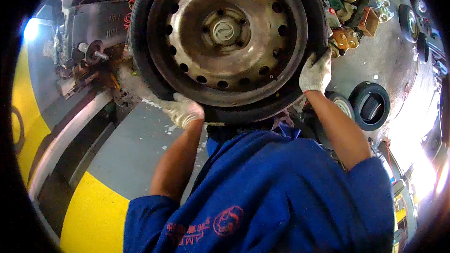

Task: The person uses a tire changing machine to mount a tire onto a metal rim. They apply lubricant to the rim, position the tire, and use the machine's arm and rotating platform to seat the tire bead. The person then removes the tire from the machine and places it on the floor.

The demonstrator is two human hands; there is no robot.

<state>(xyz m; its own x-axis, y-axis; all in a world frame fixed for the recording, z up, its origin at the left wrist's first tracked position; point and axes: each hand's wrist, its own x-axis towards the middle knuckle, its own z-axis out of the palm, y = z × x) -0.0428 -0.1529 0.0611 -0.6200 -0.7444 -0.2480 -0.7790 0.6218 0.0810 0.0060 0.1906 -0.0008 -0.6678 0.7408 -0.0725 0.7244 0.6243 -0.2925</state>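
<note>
"Blue work shirt (281, 192) lies nearest us. What worries you beyond it?"

"That wheel (225, 68), a tyre (144, 61) on a steel rim, just ahead of the body and between both hands. Lose one side and I think it could roll or tip back against the person."

"Anything near it?"

"Bottles (344, 40) crowd its right side; a swing that way might knock them over."

"And the grip?"

"Left hand (183, 110) is spread under the lower-left edge; right hand (316, 71) is curled against the right edge. Both wear gloves, which could slip on smooth rubber."

"What can't you make out?"

"The wheel's top is cut off, and whether anything else bears its weight is hidden. Fingers behind the tyre are lost too, and the rim's small holes (223, 84) look too dark to see through."
</note>
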